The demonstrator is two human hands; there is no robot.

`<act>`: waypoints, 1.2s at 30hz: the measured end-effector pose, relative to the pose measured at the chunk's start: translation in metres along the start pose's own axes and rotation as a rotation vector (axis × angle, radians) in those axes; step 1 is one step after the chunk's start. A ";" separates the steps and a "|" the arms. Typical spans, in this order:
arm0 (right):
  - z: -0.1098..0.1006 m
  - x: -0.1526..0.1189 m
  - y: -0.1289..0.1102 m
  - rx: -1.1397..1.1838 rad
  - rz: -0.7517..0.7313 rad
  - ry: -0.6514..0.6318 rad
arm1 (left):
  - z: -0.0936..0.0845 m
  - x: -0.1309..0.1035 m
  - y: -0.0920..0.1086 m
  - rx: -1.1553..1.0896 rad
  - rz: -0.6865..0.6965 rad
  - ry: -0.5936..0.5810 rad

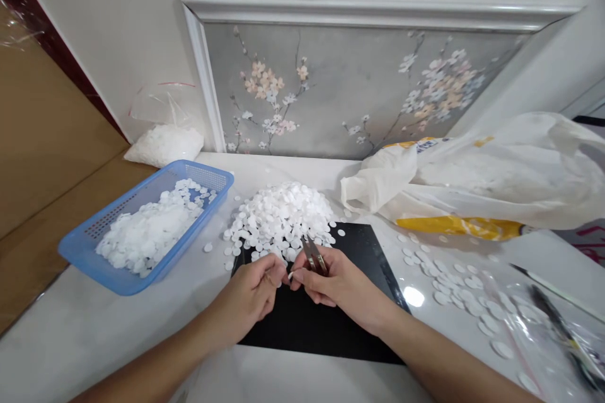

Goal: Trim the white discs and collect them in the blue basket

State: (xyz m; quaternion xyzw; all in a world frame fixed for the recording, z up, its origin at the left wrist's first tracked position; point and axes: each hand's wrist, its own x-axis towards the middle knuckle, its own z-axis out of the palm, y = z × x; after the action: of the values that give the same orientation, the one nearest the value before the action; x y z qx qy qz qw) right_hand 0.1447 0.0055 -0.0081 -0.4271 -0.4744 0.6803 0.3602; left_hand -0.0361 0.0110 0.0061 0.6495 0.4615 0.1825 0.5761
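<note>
My right hand [326, 277] is closed around a small pair of metal thread snips [314, 254], their two blades apart and pointing up and away. A tiny white piece [290, 275] shows at that hand's thumb and fingertips. Almost touching it, my left hand [258, 286] has its fingers curled into a pinch; what they hold, if anything, is hidden. Both hands are over a black mat [326, 327]. Just beyond them lies a heap of small white round discs [283, 214], partly on the mat's far edge.
At the left stands a blue plastic basket [189, 242] with many white discs inside. Behind it leans a clear bag of white pieces [165, 143]. A white and yellow plastic bag [472, 189] lies at the right, near scattered discs [454, 286] and a dark pen-like tool [551, 312].
</note>
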 end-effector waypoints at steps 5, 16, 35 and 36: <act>0.003 -0.003 -0.001 -0.136 -0.092 -0.011 | 0.001 -0.001 -0.003 -0.100 -0.065 -0.087; 0.004 -0.004 -0.002 0.009 -0.055 -0.079 | 0.001 0.000 -0.005 -0.129 -0.054 -0.077; 0.009 -0.012 -0.023 -0.324 -0.169 -0.097 | 0.011 -0.003 0.002 -0.481 -0.334 -0.081; 0.013 -0.014 -0.030 -0.410 -0.180 -0.101 | 0.012 -0.003 0.001 -0.518 -0.349 -0.102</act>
State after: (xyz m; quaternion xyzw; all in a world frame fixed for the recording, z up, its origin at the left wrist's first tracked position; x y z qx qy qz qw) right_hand 0.1410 -0.0027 0.0267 -0.4127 -0.6563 0.5553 0.3010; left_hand -0.0277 0.0013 0.0051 0.4004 0.4744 0.1597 0.7675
